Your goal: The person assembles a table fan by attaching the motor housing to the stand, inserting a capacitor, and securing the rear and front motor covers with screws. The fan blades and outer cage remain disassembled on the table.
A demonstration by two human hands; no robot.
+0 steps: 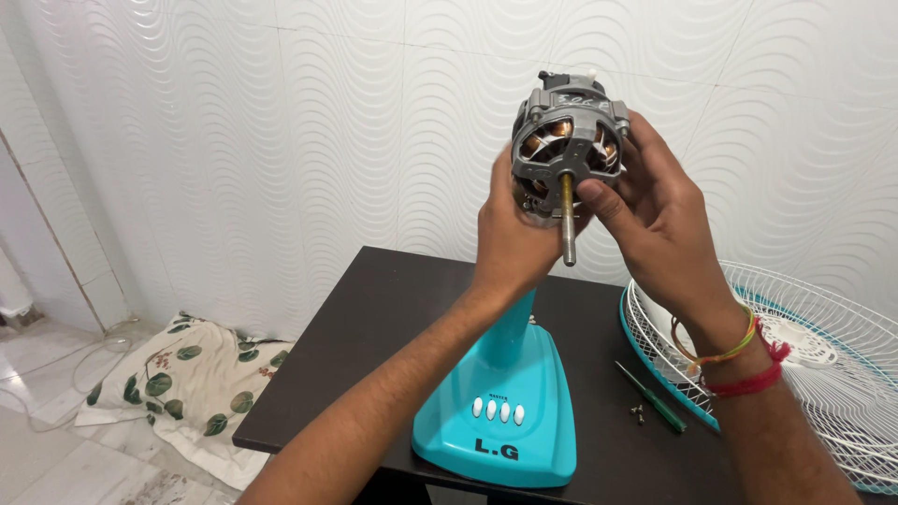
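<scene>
Fan motor (568,140) in both hands, prob. gripped

Dull grey metal motor (567,140), glossy turquoise plastic base (510,411), matt dark table (374,318).

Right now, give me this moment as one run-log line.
left hand: grips fan motor | right hand: thumb by motor shaft | turquoise fan stand on dark table | screwdriver, white fan guard at right
</scene>
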